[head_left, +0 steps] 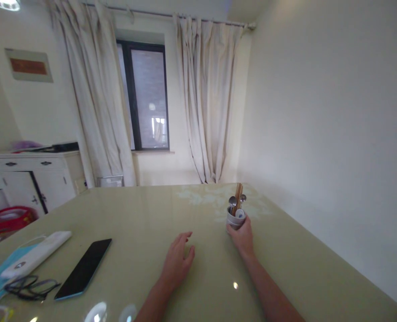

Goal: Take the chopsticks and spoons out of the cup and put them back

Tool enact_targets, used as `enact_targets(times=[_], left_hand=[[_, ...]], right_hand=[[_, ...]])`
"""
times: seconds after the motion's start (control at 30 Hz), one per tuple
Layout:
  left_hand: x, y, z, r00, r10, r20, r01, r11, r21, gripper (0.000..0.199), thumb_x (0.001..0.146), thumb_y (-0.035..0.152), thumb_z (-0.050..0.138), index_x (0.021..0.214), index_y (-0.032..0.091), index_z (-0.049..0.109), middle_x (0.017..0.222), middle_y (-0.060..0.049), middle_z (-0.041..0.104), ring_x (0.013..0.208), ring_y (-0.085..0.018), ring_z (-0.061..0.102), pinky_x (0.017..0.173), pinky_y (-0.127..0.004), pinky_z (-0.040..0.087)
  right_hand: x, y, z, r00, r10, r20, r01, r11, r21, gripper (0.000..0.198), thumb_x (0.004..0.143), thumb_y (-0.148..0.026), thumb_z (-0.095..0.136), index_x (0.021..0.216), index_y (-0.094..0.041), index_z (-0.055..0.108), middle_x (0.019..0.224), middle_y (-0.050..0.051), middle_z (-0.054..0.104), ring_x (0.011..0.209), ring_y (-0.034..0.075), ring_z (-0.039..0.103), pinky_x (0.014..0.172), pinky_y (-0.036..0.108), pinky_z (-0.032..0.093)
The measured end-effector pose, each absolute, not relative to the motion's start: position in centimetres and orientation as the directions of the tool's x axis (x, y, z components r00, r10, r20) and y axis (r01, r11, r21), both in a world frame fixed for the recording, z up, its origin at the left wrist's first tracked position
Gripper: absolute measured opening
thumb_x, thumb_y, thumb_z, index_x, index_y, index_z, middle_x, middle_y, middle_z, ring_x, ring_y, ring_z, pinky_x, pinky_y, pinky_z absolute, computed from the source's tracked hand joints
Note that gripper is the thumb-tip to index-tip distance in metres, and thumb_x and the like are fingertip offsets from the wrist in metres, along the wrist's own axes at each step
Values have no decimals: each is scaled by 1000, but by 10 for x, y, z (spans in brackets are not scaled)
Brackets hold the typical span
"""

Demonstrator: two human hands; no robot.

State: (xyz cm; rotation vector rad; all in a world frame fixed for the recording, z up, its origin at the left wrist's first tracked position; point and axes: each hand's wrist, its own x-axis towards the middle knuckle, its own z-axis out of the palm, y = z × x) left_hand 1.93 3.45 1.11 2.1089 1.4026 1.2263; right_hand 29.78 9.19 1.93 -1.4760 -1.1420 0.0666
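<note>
My right hand (243,236) is wrapped round a light grey utensil cup (235,220) toward the right side of the table. Out of the cup rise wooden chopsticks (238,199), two metal spoons (232,201) and a small white piece with a blue mark (240,213), perhaps a ceramic spoon. To the left, my left hand (178,258) rests at the tabletop with its fingers apart and nothing in them. The cup looks upright; whether its base touches the table is hard to tell.
On the left of the glossy table (134,219) lie a black-screened phone (84,268), folded glasses (31,286), a white power strip (37,254) and a blue face mask (8,270). A wall (329,134) runs along the right edge. Curtains (208,98) hang behind.
</note>
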Motion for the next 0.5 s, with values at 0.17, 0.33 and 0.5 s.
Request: enact_targets(times=[0.17, 0.33, 0.5], left_hand=[[27, 36, 14, 134, 905, 403, 531, -409, 742, 48, 96, 43, 52, 138, 19, 57, 138, -16, 67, 120, -28, 67, 110, -51, 50], [30, 36, 21, 138, 932, 334, 378, -361, 852, 67, 97, 56, 56, 150, 17, 46, 148, -18, 61, 132, -31, 61, 116, -54, 44], [24, 40, 26, 98, 953, 288, 105, -298, 949, 74, 94, 63, 60, 153, 21, 44, 148, -17, 62, 136, -33, 60, 114, -49, 46]], right_hand=[[281, 81, 26, 390, 784, 483, 557, 218, -802, 57, 67, -45, 77, 113, -16, 59, 106, 17, 72, 96, 37, 70, 86, 48, 55], [226, 68, 32, 174, 859, 481, 513, 338, -789, 57, 64, -38, 86, 112, -20, 61, 107, 10, 75, 97, 32, 71, 88, 43, 56], [177, 60, 36, 44, 890, 454, 457, 386, -802, 56, 66, -39, 89, 112, -20, 64, 107, 10, 75, 96, 32, 70, 84, 42, 56]])
